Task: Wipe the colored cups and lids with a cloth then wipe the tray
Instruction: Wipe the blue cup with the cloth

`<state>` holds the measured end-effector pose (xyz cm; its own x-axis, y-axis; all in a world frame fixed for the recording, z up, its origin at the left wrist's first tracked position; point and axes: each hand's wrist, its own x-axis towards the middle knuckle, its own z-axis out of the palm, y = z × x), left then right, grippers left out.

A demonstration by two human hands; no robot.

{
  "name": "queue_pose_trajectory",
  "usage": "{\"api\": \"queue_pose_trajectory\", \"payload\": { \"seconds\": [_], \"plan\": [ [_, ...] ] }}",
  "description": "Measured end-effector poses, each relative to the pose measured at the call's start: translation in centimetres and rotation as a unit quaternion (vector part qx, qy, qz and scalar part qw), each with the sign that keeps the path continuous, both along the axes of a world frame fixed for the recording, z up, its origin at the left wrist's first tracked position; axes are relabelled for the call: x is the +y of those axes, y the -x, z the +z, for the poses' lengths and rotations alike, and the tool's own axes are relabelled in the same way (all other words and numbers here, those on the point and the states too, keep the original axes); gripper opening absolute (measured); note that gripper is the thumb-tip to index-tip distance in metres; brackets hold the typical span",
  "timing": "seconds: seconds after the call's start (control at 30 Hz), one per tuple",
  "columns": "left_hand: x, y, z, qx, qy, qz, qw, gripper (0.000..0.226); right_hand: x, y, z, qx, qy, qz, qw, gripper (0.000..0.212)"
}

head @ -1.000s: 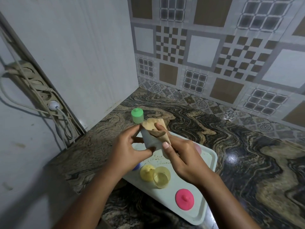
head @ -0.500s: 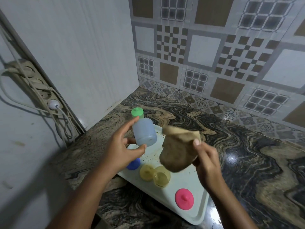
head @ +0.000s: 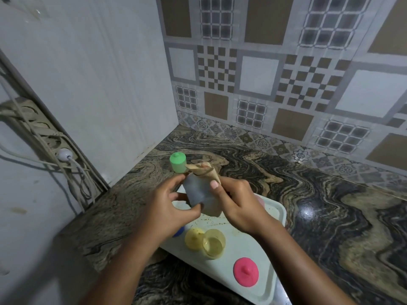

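Left grip [head: 163, 208] holds blue cup [head: 197, 191]; right grip [head: 240, 205] pinches cloth [head: 204, 171]; tray [head: 269, 260] on marbled counter [head: 330, 205], tiled wall [head: 264, 73].

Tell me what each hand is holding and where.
Left hand grips the pale blue cup round its side; right hand holds the cloth against it.

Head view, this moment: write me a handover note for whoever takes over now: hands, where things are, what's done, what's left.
The left hand holds the blue cup above the far end of the tray; the right hand pinches the cloth against the cup.
The green cup, capped, stands on the counter beyond the tray, likely done.
On the tray: yellow lid, yellow cup on its side, pink lid; the blue lid shows under the left hand.
Left: finish the blue cup, wipe the rest, then the speckled tray.
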<state>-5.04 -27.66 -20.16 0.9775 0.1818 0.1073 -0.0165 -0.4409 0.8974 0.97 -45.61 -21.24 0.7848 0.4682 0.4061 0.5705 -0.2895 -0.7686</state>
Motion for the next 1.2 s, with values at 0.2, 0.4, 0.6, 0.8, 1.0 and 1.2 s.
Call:
{"api": "queue_pose_trajectory", "payload": {
  "seconds": [0.2, 0.4, 0.6, 0.8, 1.0, 1.2],
  "plan": [
    [1.2, -0.4, -0.2, -0.006, -0.019, 0.019, 1.0, 0.07, -1.0, 1.5, -1.3, -0.009, -0.018, 0.024, 1.0, 0.048],
    [1.9, -0.1, -0.1, -0.014, -0.008, -0.011, 1.0, 0.075, -3.1, 3.0, -3.0, 0.043, -0.068, 0.052, 0.995, 0.049],
    [2.0, 0.1, -1.2, 0.001, 0.088, -0.008, 0.996, 0.078, -3.4, 2.6, -2.8, 0.181, -0.282, -0.083, 0.939, 0.05],
    [0.4, 0.4, -1.8, -0.001, 0.065, -0.011, 0.998, 0.083, -2.4, -0.4, -0.5, 0.187, -0.281, -0.11, 0.935, 0.044],
    [0.3, -0.3, -1.5, -0.019, -0.029, -0.023, 0.999, 0.081, -0.3, 0.5, 0.3, 0.033, -0.027, -0.016, 0.999, 0.029],
    [2.3, -0.8, -1.5, -0.027, -0.047, 0.016, 0.998, 0.076, -0.9, 2.1, -1.1, -0.059, 0.024, 0.011, 0.998, 0.03]
  ]
}}
